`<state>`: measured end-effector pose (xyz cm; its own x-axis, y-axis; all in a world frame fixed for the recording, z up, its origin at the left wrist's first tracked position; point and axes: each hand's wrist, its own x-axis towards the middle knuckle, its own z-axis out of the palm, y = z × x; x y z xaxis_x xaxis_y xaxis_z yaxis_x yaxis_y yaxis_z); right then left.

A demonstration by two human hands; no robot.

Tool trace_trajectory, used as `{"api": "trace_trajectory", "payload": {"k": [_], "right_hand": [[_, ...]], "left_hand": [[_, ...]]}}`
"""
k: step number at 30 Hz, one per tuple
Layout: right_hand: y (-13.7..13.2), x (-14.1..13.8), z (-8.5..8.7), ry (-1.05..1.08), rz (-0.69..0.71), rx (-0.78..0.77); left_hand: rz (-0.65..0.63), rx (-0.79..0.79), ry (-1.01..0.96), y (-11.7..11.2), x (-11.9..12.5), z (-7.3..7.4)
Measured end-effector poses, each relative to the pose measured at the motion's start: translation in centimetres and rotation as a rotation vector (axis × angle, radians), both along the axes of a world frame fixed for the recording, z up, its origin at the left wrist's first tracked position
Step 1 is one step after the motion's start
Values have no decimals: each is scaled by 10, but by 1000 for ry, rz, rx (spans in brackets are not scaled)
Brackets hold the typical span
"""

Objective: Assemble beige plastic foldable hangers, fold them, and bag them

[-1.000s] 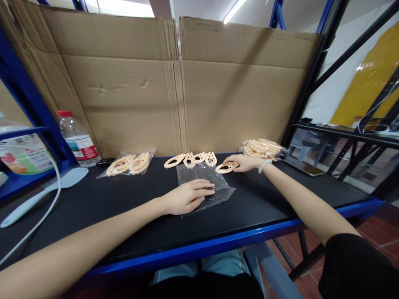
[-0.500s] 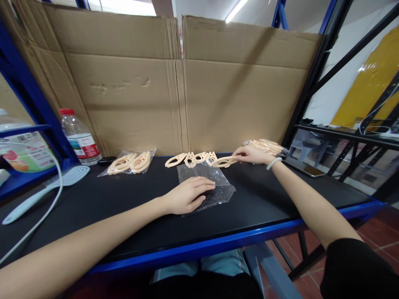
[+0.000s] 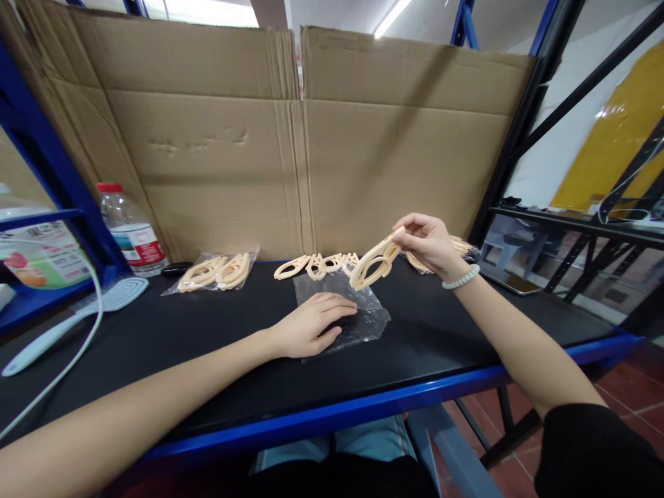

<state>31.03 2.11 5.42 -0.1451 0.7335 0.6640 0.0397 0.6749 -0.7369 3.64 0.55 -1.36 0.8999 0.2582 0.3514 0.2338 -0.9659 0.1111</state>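
Note:
My right hand pinches one end of a peach plastic clip and holds it in the air above the black table. My left hand lies flat, fingers spread, on a clear plastic bag in the middle of the table. A row of loose peach clips lies just behind the bag. A heap of more clips sits behind my right hand, partly hidden by it.
A filled clear bag of clips lies at back left, beside a water bottle. A pale handheld device with a white cord rests at the left. Cardboard sheets wall the back. A dark tablet lies at the right.
My right hand has lifted one clip off the table and raised it above the bag. My left hand has stayed on the bag.

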Motion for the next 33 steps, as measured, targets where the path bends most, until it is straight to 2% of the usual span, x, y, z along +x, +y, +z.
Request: {"api": "trace_trajectory", "payload": {"k": [3, 7, 12, 16, 19, 25, 33], "right_hand": [[-16, -8, 2, -85, 83, 36], [-35, -21, 0, -377, 235, 111], [-49, -42, -10, -783, 228, 374], [-54, -61, -28, -1180, 131, 662], [-55, -69, -41, -1359, 0, 817], [-56, -72, -46, -1504, -230, 822], [-53, -77, -50, -1546, -320, 849]], "left_hand": [[21, 0, 7, 0, 0, 0], [31, -3, -4, -1, 1, 0], [41, 1, -19, -1, 1, -1], [41, 11, -2, -1, 1, 0], [36, 20, 6, -1, 2, -1], [42, 15, 14, 0, 2, -2], [40, 2, 38, 0, 2, -1]]}}
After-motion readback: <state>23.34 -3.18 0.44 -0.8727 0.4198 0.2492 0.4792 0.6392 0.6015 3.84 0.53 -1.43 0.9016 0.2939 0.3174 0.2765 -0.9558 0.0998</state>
